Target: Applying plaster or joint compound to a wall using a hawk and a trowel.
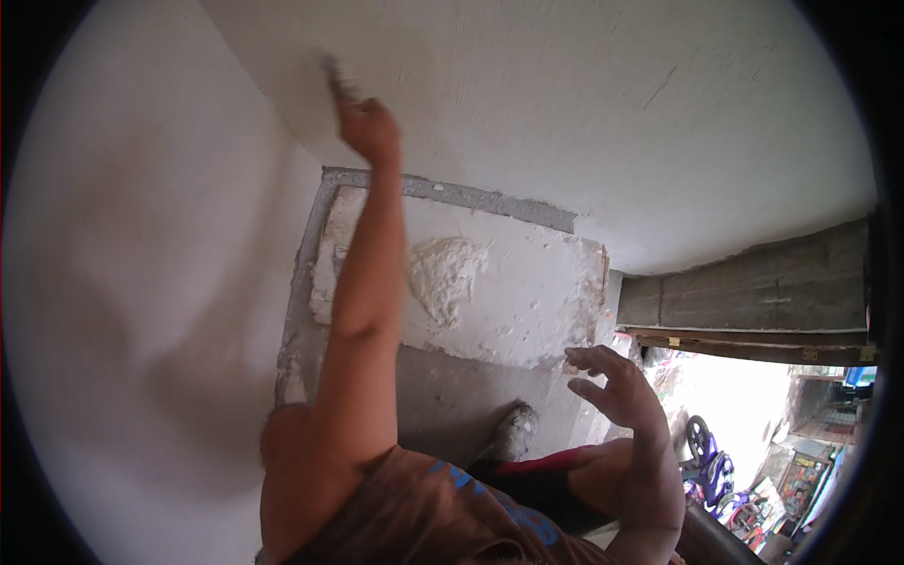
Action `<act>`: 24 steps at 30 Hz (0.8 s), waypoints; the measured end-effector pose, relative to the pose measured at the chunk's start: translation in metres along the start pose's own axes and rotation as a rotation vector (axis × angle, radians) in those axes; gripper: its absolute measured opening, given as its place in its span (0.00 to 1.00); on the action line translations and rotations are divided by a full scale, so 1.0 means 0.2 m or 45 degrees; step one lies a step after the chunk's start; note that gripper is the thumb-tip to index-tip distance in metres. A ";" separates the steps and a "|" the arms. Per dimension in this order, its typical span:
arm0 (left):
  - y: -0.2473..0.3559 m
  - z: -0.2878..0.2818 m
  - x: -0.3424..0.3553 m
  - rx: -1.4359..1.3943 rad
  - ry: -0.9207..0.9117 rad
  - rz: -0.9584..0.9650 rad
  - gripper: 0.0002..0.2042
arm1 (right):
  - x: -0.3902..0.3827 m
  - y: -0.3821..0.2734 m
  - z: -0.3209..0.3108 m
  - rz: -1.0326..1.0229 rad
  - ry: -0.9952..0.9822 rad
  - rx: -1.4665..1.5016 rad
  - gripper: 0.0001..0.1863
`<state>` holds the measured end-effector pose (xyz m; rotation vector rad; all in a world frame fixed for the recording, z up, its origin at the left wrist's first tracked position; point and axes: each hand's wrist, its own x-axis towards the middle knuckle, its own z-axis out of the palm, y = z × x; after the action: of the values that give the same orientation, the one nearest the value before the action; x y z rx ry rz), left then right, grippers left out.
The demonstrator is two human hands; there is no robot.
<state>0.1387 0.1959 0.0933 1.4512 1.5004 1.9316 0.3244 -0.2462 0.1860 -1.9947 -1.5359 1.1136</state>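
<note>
My left arm is stretched up to the wall. In my closed left hand [370, 130] is a plastering trowel [339, 80], seen nearly edge-on and blurred, with pale plaster on it. Its blade is at the far wall [527, 104], close to the corner; whether it touches cannot be made out. Below lies a white-coated board [527, 292] on the floor, bearing a wet heap of white plaster [447, 278]. My right hand [612, 381] hovers by the board's near right corner, fingers bent and apart, with white smears at the tips.
A smooth wall [141, 235] rises on the left. Grey rough floor [443, 386] surrounds the board, and my shoe [513, 433] is close to its near edge. To the right are a wooden door frame [753, 344] and a bright opening with a purple bicycle [716, 466] outside.
</note>
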 end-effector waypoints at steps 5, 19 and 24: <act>0.17 0.17 -0.69 -0.144 -0.401 0.219 0.30 | 0.05 0.02 0.08 0.000 -0.046 -0.016 0.24; -0.73 0.02 -0.63 -0.755 0.278 -1.967 0.26 | -0.02 0.04 0.01 0.003 0.020 -0.027 0.24; -0.71 0.17 -0.70 -0.838 0.121 -1.924 0.25 | -0.02 0.06 0.00 0.031 0.059 0.094 0.25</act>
<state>0.1822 0.1715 -0.1030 -0.1808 1.1298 1.1911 0.3306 -0.2535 0.1792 -1.9811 -1.4304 1.1090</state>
